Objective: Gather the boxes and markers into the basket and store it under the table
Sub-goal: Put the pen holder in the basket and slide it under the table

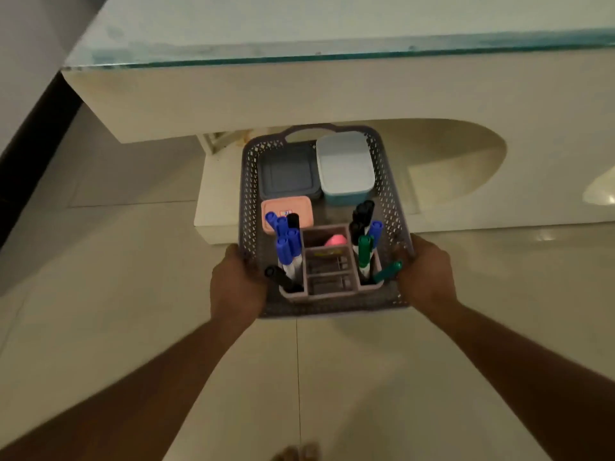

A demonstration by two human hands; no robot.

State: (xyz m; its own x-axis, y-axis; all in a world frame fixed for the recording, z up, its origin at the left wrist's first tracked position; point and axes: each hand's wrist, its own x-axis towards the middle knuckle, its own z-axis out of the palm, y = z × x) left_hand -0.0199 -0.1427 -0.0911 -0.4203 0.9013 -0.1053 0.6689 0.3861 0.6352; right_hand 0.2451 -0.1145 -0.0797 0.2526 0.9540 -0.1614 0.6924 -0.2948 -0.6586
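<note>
Packed and almost stowed — a person's left hand (pixel 237 283) and right hand (pixel 427 277), fingers clamped on its side walls, hold the basket (pixel 248 194) of boxes (pixel 344 166) and markers (pixel 286 244) low at the table (pixel 299 94) edge — only sliding it underneath remains

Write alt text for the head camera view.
Two bare hands, left hand and right hand, grip the sides of a purple basket near a white table. It holds three lidded boxes and a marker organiser.
</note>
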